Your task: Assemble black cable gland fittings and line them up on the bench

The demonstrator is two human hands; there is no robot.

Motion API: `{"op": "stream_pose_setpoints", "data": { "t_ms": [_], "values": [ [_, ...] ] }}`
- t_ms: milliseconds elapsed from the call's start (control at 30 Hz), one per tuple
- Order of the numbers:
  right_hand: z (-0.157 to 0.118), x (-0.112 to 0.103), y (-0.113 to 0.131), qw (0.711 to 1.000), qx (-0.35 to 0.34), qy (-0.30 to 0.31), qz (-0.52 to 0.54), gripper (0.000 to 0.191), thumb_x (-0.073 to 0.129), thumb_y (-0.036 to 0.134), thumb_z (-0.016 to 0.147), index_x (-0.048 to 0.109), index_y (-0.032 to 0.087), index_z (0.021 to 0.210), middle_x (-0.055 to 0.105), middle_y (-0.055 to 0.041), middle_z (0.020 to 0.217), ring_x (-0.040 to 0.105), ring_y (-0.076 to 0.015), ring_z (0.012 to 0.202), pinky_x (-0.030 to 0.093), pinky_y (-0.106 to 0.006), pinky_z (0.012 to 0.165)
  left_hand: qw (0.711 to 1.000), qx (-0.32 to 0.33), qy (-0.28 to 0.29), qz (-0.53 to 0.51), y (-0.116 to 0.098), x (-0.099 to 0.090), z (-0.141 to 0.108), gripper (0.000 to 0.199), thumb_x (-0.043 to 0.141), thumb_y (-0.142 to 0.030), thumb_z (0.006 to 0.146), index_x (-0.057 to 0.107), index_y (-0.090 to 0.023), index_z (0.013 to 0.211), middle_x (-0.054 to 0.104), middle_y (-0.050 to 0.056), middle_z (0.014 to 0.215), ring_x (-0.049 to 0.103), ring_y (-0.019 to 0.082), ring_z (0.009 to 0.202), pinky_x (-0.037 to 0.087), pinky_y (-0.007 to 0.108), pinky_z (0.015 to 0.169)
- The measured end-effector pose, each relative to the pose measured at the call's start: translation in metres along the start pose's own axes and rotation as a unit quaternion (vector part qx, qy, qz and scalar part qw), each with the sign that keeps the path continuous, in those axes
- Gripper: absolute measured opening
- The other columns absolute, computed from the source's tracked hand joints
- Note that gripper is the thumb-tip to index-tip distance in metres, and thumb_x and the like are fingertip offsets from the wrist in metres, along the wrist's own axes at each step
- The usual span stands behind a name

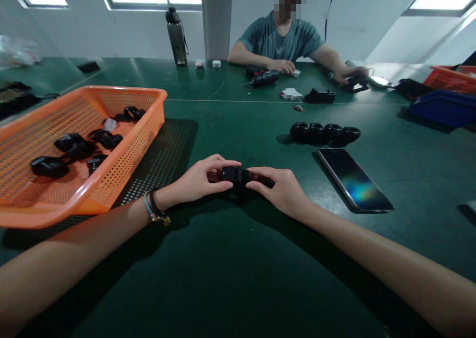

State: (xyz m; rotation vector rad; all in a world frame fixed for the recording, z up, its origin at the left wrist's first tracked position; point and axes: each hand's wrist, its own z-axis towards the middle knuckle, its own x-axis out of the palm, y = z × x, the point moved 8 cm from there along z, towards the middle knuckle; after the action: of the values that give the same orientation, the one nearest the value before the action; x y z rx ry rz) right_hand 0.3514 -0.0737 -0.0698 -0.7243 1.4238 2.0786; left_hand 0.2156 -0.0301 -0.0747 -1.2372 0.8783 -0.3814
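Between my two hands, just above the green table (230, 268), is a small black plastic part (233, 174) with a rounded body. My left hand (208, 178) grips its left end between thumb and fingers. My right hand (277, 184) is closed on its right end, where a dark piece shows past the fingers. Whether this is one part or two joined pieces I cannot tell. To the left, an orange perforated basket (126, 171) holds several similar black parts (50, 167). A row of black rounded parts (323, 133) stands beyond my right hand.
A smartphone (353, 179) lies to the right of my hands. Across the table a person (284, 42) in a teal shirt handles a dark piece, with a power drill (264, 78) nearby. A bottle (176, 37) stands at the back; a blue bin (444, 108) is at far right.
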Motion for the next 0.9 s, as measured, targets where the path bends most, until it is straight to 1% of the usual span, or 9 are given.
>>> {"op": "stream_pose_setpoints", "data": {
  "t_ms": [267, 567, 767, 900],
  "values": [
    [-0.0001, 0.0003, -0.0003, 1.0, 0.003, 0.005, 0.001, 0.022, 0.065, 0.024, 0.079, 0.071, 0.02, 0.1, 0.075, -0.004, 0.086, 0.07, -0.0193, 0.075, 0.055, -0.031, 0.064, 1.0, 0.0, 0.0, -0.005, 0.0002, 0.0001, 0.0004, 0.039, 0.064, -0.027, 0.075, 0.061, -0.023, 0.114, 0.048, 0.001, 0.101, 0.056, 0.012, 0.084, 0.051, 0.027, 0.075],
    [-0.0003, 0.0018, -0.0008, 1.0, 0.007, 0.017, 0.004, 0.024, 0.063, 0.022, 0.081, 0.07, 0.016, 0.102, 0.075, -0.0056, 0.09, 0.07, -0.0201, 0.079, 0.055, -0.032, 0.067, 1.0, -0.002, 0.003, 0.001, -0.0013, 0.0009, 0.0006, 0.04, 0.064, -0.025, 0.075, 0.061, -0.022, 0.114, 0.047, 0.001, 0.1, 0.055, 0.011, 0.08, 0.051, 0.026, 0.074],
    [0.0006, 0.0013, 0.0006, 1.0, 0.01, 0.016, -0.002, 0.025, 0.063, 0.022, 0.08, 0.07, 0.013, 0.103, 0.075, -0.0075, 0.089, 0.07, -0.02, 0.077, 0.054, -0.031, 0.066, 1.0, -0.004, 0.004, -0.01, -0.0013, 0.0006, 0.0004, 0.039, 0.064, -0.025, 0.075, 0.06, -0.023, 0.114, 0.047, 0.001, 0.1, 0.056, 0.012, 0.084, 0.051, 0.027, 0.076],
    [0.0011, 0.0011, 0.0006, 1.0, 0.014, 0.017, -0.009, 0.024, 0.064, 0.023, 0.08, 0.071, 0.015, 0.101, 0.075, -0.006, 0.086, 0.069, -0.0189, 0.073, 0.053, -0.029, 0.063, 1.0, -0.003, 0.003, -0.005, 0.0002, 0.0009, 0.0004, 0.04, 0.064, -0.026, 0.075, 0.061, -0.022, 0.114, 0.048, 0.001, 0.101, 0.056, 0.012, 0.084, 0.052, 0.027, 0.076]
  ]
}}
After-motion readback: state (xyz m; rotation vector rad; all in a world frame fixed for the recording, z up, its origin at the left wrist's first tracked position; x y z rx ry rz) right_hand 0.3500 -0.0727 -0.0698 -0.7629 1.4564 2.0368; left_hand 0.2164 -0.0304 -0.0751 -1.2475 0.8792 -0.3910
